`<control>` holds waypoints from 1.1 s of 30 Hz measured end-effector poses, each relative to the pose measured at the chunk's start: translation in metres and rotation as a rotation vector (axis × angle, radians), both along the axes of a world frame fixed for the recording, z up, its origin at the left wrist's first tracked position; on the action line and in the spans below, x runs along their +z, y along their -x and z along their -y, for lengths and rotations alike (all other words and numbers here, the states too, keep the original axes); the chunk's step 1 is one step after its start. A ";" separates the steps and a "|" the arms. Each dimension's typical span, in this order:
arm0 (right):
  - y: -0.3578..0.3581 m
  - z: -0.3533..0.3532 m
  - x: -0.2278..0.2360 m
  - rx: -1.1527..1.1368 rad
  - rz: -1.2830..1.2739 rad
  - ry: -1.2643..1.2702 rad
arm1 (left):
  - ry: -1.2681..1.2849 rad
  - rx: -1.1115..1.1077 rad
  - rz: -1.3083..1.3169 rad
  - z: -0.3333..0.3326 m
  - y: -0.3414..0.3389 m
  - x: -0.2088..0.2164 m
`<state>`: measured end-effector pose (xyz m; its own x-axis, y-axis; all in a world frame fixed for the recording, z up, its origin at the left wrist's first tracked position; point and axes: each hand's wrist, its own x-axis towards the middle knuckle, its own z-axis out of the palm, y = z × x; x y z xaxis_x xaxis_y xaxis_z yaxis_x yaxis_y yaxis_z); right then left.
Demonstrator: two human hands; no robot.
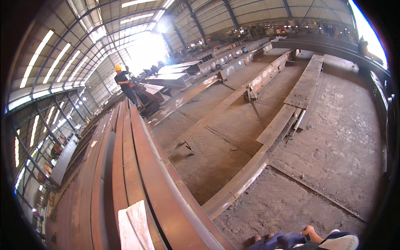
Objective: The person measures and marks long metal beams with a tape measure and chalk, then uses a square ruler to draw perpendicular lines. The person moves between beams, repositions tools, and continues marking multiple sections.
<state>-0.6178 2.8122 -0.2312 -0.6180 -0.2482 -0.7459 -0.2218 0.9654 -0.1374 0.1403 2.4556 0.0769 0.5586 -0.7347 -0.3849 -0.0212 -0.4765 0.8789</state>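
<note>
My right hand shows small at the lower edge, right of the middle, beside dark blue cloth. Its fingers look curled; whatever they hold, if anything, is too small to make out. A pale grey rounded shape lies close by the forearm. At the other end of the cloth is a small brown patch, which I cannot identify. No left hand can be picked out. Long reddish-brown steel beams run side by side away from me on the left. On them lies a creased pale sheet.
A person in a yellow helmet and dark shirt stands by the beams' far end. Low rusty steel supports cross the dusty floor. Dark stacked beams lie far right. A thin bar lies on the floor.
</note>
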 end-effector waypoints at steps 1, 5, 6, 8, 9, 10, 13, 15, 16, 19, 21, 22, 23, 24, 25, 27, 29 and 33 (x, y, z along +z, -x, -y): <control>0.002 -0.004 0.002 0.040 -0.021 0.011 | 0.040 0.017 -0.103 0.002 0.000 0.004; 0.012 -0.021 -0.006 -0.013 -0.026 0.037 | 0.124 0.007 -0.381 0.011 0.003 0.020; 0.018 -0.028 -0.011 -0.068 0.037 0.094 | 0.069 -0.017 -0.482 0.016 0.006 0.024; 0.022 -0.035 -0.033 0.020 -0.180 0.156 | 0.135 -0.168 -0.454 0.023 0.020 0.032; 0.026 -0.042 -0.043 0.028 -0.183 0.161 | 0.169 -0.169 -0.434 0.026 0.031 0.035; 0.029 -0.050 -0.051 0.035 -0.186 0.166 | 0.201 -0.170 -0.413 0.028 0.046 0.037; 0.027 -0.075 -0.065 0.185 -0.172 0.391 | 0.273 -0.187 -0.345 0.040 0.094 0.058; 0.024 -0.088 -0.066 0.252 -0.174 0.455 | 0.333 -0.219 -0.303 0.043 0.133 0.073; 0.025 -0.092 -0.064 0.208 -0.158 0.429 | 0.341 -0.253 -0.295 0.042 0.157 0.078; 0.028 -0.104 -0.060 0.065 -0.131 0.348 | 0.377 -0.250 -0.443 0.041 0.230 0.096; 0.032 -0.114 -0.061 -0.023 -0.123 0.313 | 0.358 -0.311 -0.414 0.043 0.289 0.099; 0.033 -0.122 -0.064 -0.066 -0.120 0.300 | 0.347 -0.376 -0.373 0.043 0.318 0.100; 0.033 -0.132 -0.069 -0.112 -0.119 0.287 | 0.303 -0.495 -0.341 0.043 0.346 0.100; 0.034 -0.144 -0.075 -0.160 -0.125 0.262 | 0.263 -0.603 -0.280 0.042 0.376 0.098; 0.034 -0.156 -0.082 -0.208 -0.127 0.252 | 0.225 -0.654 -0.285 0.041 0.407 0.092; 0.032 -0.187 -0.097 -0.326 -0.152 0.225 | 0.165 -0.748 -0.307 0.034 0.473 0.073; 0.021 -0.220 -0.110 -0.480 -0.190 0.199 | 0.087 -0.861 -0.336 0.025 0.538 0.048; -0.001 -0.270 -0.109 -0.825 -0.240 0.196 | -0.107 -1.146 -0.365 -0.005 0.666 -0.004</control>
